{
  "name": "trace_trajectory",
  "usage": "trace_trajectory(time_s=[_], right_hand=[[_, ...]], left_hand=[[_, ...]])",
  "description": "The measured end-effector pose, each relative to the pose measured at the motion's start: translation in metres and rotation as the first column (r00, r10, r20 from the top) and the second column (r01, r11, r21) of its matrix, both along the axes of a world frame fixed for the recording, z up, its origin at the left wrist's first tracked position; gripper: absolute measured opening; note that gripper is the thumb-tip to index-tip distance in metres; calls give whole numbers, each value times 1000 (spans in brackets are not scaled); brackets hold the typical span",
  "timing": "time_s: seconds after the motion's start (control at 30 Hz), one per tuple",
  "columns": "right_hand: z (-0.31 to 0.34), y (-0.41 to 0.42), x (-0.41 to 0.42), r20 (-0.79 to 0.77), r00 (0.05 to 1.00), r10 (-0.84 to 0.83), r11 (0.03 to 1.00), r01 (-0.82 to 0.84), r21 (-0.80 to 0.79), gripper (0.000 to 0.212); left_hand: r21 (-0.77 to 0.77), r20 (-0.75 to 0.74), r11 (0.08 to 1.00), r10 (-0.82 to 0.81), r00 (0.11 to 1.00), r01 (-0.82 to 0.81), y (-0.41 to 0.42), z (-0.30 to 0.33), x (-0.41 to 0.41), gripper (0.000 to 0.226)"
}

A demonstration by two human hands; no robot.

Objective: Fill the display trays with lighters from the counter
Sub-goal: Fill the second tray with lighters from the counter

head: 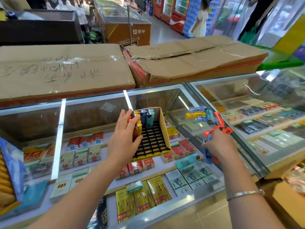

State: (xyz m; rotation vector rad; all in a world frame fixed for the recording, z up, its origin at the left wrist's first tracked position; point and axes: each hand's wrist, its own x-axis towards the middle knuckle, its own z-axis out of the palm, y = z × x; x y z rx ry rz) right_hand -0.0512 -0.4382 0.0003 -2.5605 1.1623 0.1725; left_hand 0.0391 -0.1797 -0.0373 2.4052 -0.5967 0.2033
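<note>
A shop's glass counter (165, 92) holds rows of cigarette packs (145, 200) under its top, and two taped cardboard boxes (66, 70) lie along its far edge. On the glass stands the display tray (163, 128), a yellow cardboard box with a black grid of cells. Most cells are empty. At the tray's far left corner stand blue lighters (147, 119), with yellow lighters (137, 128) and a red one beside them. The left hand (123, 139) is at the tray's left side, its fingers wrapped round the group of yellow lighters there. To the right of the tray the right hand (217, 146) clutches a bunch of red and blue lighters in curled fingers. Beyond that hand, also right of the tray, loose lighters (203, 114) lie scattered on the glass: yellow, light blue and red. A silver bangle (244, 195) circles the right wrist.
</note>
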Motion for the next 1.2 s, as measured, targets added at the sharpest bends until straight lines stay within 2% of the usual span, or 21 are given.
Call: trace_trajectory(time_s=[0.1, 0.2, 0.33, 0.4, 0.5, 0.6, 0.73, 0.77, 0.83, 0.9, 0.97, 1.07, 1.2], right_hand=[[-3, 3, 2, 61, 997, 38, 998, -40, 45, 23], [-2, 2, 3, 163, 987, 15, 993, -34, 114, 13], [-2, -3, -2, 52, 998, 48, 987, -55, 152, 4], [-5, 0, -4, 4, 998, 57, 975, -56, 216, 16], [-11, 6, -1, 39, 997, 69, 973, -76, 220, 31], [-16, 13, 3, 61, 994, 94, 956, -108, 274, 29], [-16, 17, 1, 160, 976, 146, 961, -178, 209, 13], [-13, 16, 0, 189, 970, 155, 964, -190, 184, 15], [-8, 14, -1, 246, 956, 159, 963, -205, 177, 34], [-3, 13, -3, 275, 952, 134, 943, -208, 261, 39], [1, 15, -5, 185, 973, 139, 914, -198, 355, 39], [3, 18, -8, 29, 991, 127, 900, -128, 416, 27], [-3, 26, -7, -3, 994, 107, 899, -96, 427, 34]], left_hand=[[-20, 37, 1000, 6, 999, -5, -1, -3, 1, 66], [-27, 53, 999, 21, 998, -19, -2, -4, 1, 65], [-32, 54, 999, 34, 998, -33, -4, -5, 0, 64], [-37, 55, 999, 38, 998, -36, -4, -6, 0, 64], [-42, 66, 999, 37, 997, -35, -4, -7, 0, 64], [-45, 69, 998, 37, 997, -34, -3, -7, 0, 64], [-46, 71, 999, 32, 997, -29, -2, -8, 0, 63], [-48, 71, 998, 32, 997, -29, -2, -8, 1, 63], [-57, 69, 998, 29, 997, -25, -2, -9, 1, 63], [-72, 64, 997, 25, 998, -20, -2, -10, 1, 62], [-83, 64, 996, 24, 998, -19, -2, -11, 2, 62], [-90, 64, 996, 20, 998, -14, -3, -11, 2, 61], [-89, 56, 996, 21, 998, -16, -3, -10, 2, 61]])
